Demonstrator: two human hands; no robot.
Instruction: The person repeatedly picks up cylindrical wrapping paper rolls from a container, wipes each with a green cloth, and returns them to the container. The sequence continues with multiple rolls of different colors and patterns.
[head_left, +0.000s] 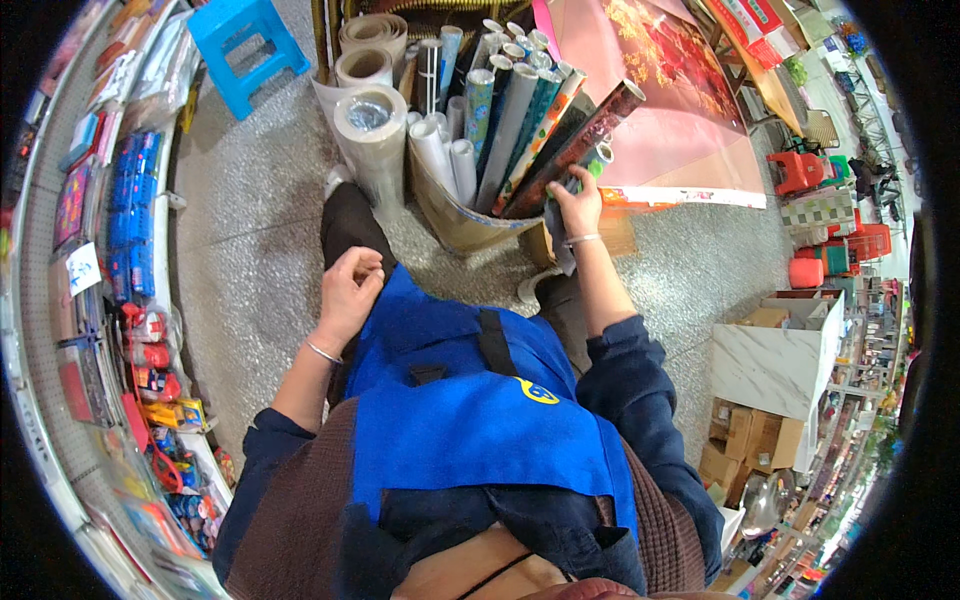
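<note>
In a cardboard box (480, 229) stand several upright rolls of patterned sheet or film. A dark red patterned roll (574, 150) leans to the right across the box's rim. My right hand (581, 199) is beside that roll, thumb and fingers curled on something dark grey with a bit of green; whether it also touches the roll cannot be told. My left hand (354, 281) hangs over my left thigh, fingers loosely bent, with nothing visible in it. Left of the box stands a thick roll of clear plastic film (371, 150). I wear a blue apron (480, 405).
A blue plastic stool (247, 56) stands at upper left, beside shelves of packaged goods (135, 217). A large pink and red printed sheet (675, 142) spreads behind the rolls. At right are red stools (799, 172), a marble-patterned board (772, 367) and cardboard boxes (750, 442).
</note>
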